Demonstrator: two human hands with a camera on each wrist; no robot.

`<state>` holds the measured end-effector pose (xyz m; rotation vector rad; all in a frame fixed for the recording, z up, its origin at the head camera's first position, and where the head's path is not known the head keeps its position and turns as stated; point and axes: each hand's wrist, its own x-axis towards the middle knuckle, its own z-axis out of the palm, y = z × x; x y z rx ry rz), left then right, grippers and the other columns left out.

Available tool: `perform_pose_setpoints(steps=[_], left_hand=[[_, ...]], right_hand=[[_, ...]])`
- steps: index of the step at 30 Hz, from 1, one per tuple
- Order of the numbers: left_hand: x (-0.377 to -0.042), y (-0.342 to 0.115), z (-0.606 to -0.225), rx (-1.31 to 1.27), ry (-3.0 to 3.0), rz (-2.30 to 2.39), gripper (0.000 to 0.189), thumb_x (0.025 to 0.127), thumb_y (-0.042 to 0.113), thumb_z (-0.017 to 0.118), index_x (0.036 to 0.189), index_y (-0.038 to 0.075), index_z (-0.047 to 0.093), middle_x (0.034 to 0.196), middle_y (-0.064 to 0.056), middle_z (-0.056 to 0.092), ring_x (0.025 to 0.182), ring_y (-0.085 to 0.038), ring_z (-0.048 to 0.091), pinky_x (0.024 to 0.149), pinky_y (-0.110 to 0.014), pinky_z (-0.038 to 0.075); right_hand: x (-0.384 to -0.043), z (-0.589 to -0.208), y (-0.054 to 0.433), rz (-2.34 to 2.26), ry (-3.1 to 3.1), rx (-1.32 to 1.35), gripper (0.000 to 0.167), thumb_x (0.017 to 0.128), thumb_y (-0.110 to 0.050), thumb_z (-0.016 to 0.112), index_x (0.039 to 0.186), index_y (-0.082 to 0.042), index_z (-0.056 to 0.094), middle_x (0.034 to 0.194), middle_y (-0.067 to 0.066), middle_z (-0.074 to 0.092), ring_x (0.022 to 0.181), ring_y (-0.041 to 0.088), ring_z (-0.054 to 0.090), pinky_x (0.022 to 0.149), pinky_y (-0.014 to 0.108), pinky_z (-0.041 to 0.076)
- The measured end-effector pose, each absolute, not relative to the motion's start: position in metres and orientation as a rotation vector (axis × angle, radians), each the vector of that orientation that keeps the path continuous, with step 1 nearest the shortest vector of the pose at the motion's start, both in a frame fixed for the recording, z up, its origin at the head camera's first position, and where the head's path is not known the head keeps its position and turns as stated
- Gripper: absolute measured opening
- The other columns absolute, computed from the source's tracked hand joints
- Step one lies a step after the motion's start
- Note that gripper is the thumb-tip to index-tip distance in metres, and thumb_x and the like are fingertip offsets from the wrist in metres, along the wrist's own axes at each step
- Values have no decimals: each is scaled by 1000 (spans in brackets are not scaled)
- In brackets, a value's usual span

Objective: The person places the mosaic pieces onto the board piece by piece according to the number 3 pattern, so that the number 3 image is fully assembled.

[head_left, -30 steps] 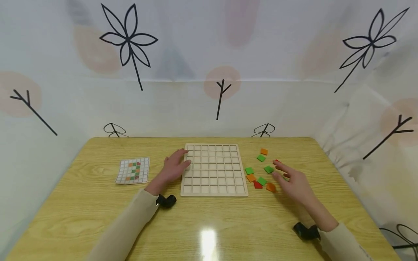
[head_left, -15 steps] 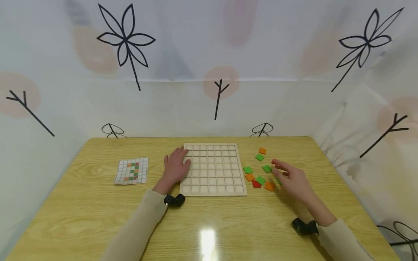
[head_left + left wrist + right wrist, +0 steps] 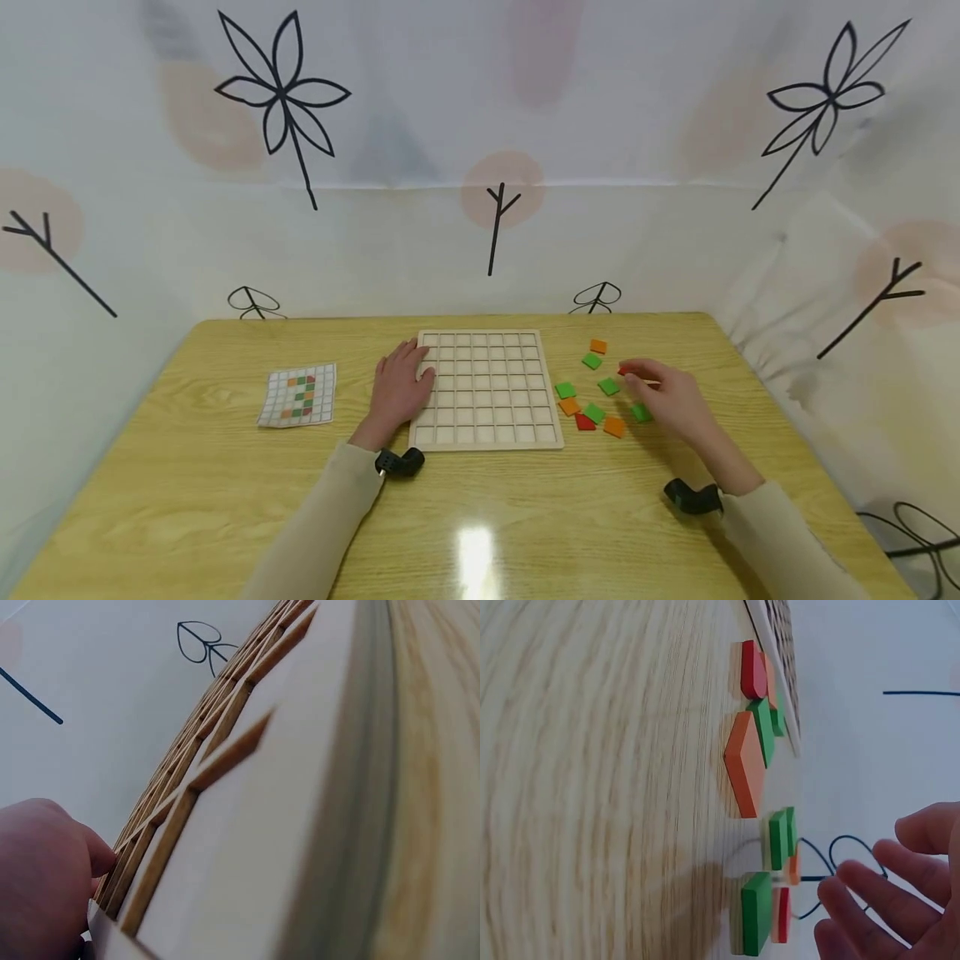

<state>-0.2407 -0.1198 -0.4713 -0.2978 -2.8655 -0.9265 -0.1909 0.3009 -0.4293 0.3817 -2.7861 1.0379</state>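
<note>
A pale wooden grid board (image 3: 480, 447) lies in the middle of the table. My left hand (image 3: 397, 392) rests on its left side, fingers stretched along the rim and thumb reaching onto the grid. In the left wrist view part of that hand (image 3: 45, 877) shows against the board's raised slats (image 3: 161, 870). My right hand (image 3: 671, 404) hovers over the loose tiles, fingertips just by a red tile (image 3: 623, 370), which the hand partly covers. From the right wrist, the fingers (image 3: 877, 900) are lightly bent and spread with nothing between them, and the red tile (image 3: 781, 915) is on the table.
Several green, orange and red tiles lie right of the board, among them an orange tile (image 3: 614, 427), a green tile (image 3: 608, 387) and another red tile (image 3: 585, 422). A paper pattern card (image 3: 298, 396) with coloured squares lies at the left. A patterned cloth (image 3: 420, 242) surrounds the table.
My left hand has settled onto the board's left edge. The right hand has drawn its thumb and fingers closer together near the red tile. The whole view has shifted slightly.
</note>
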Motion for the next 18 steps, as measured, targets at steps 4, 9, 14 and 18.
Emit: perform_pose_setpoints(steps=[4, 9, 14, 18], left_hand=[[-239, -120, -471, -309, -2845, -932, 46, 104, 25, 48, 145, 6, 51, 158, -15, 35, 148, -32, 23, 115, -60, 12], [-239, -120, -473, -320, -2824, -926, 45, 103, 24, 49, 144, 5, 53, 157, -16, 36, 147, -33, 25, 115, -62, 14], [-239, -120, -473, -322, -2821, -920, 45, 103, 24, 49, 144, 5, 53, 157, -15, 36, 147, -33, 26, 115, -61, 14], [-239, -121, -473, -329, -2813, -942, 45, 103, 24, 49, 144, 6, 52, 157, -15, 36, 147, -33, 25, 115, -61, 13]], right_hand=[[-193, -431, 297, 1091, -2818, 398, 28, 102, -15, 60, 122, 2, 67, 118, 19, 68, 106, 36, 65, 88, 52, 53], [-190, -431, 288, 1117, -2875, 458, 21, 97, -10, 66, 116, 0, 71, 112, 14, 70, 98, 30, 67, 82, 41, 57], [-185, -433, 276, 1138, -2906, 622, 17, 93, -6, 70, 109, -6, 74, 104, 6, 71, 90, 22, 68, 74, 30, 57], [-182, -434, 267, 1073, -2937, 704, 19, 90, -5, 73, 107, -11, 75, 103, 2, 71, 88, 19, 67, 71, 30, 55]])
